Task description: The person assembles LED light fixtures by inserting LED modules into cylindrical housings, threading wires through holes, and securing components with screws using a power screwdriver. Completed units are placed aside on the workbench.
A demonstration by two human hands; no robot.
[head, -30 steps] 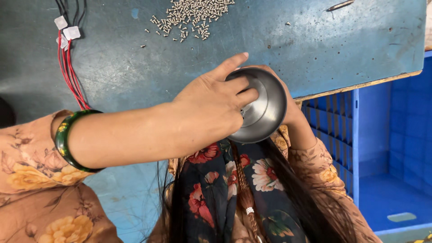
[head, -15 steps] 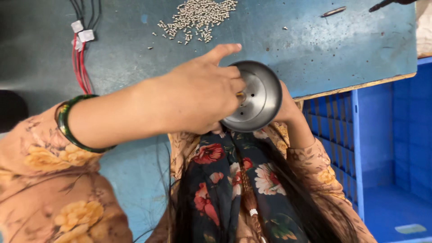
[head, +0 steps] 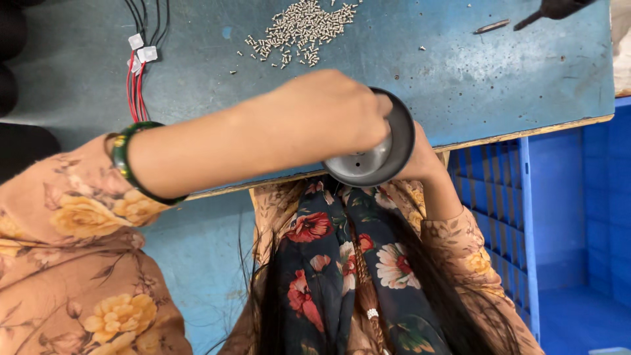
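- We see the left hand (head: 328, 118) curled into a loose fist over the face of a round grey metal dish with a dark rim (head: 374, 154), fingers folded down onto it — holding it at the near edge of the table.
- The right hand (head: 420, 161) sits behind the dish, mostly hidden; it seems to cup the back of it, though we cannot tell how the fingers lie.
- The dish is tilted on edge, over the lap and just off the worn blue tabletop (head: 460, 85), not resting flat on anything.
- Risk, as we judge it: the smooth metal could slip from between the two hands and drop to the lap or into the blue plastic crate (head: 565, 217) just to the right.
- Long dark hair (head: 394, 289) hangs directly below the dish — it could snag on the rim.
- Further out, a bundle of red and black wires with white connectors (head: 139, 66) lies near the left forearm; a sweep of that arm could drag it.
- Farthest, a loose heap of small silver screws (head: 302, 26) could scatter if the dish or an elbow bumps the table.
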